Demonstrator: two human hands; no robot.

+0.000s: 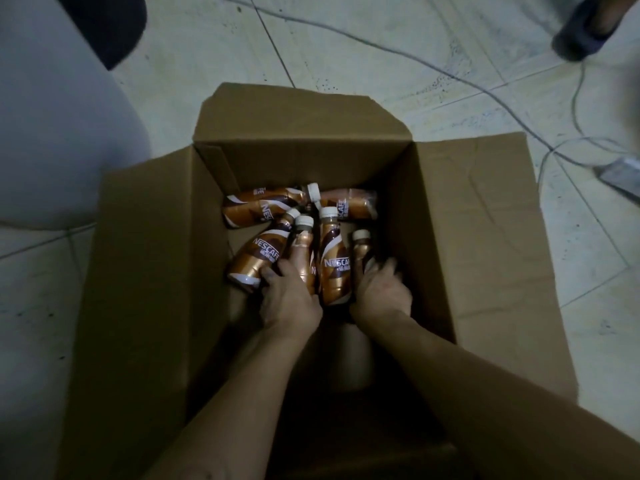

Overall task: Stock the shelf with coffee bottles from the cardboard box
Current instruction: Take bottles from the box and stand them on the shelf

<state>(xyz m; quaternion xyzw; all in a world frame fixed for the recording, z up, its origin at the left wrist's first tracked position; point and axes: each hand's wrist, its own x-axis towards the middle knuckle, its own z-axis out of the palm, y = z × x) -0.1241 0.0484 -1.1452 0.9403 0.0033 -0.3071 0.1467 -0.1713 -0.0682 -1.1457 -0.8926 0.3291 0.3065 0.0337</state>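
An open cardboard box [426,216] stands on the floor below me, its flaps spread wide. Several brown-and-gold coffee bottles with white caps lie at its bottom. Both arms reach down into it. My left hand [289,299] is closed around a copper-coloured bottle [300,249] that points away from me. My right hand [382,292] grips another bottle [362,249] near the right wall, of which only the neck and cap show. One labelled bottle [335,268] lies between my hands, one [258,258] to the left. No shelf is in view.
The box sits on a pale tiled floor [381,46] crossed by thin cables [485,91]. A large pale rounded object [59,126] fills the left side. A person's foot in a dark sandal [585,32] is at the top right, a grey flat item [620,174] at the right edge.
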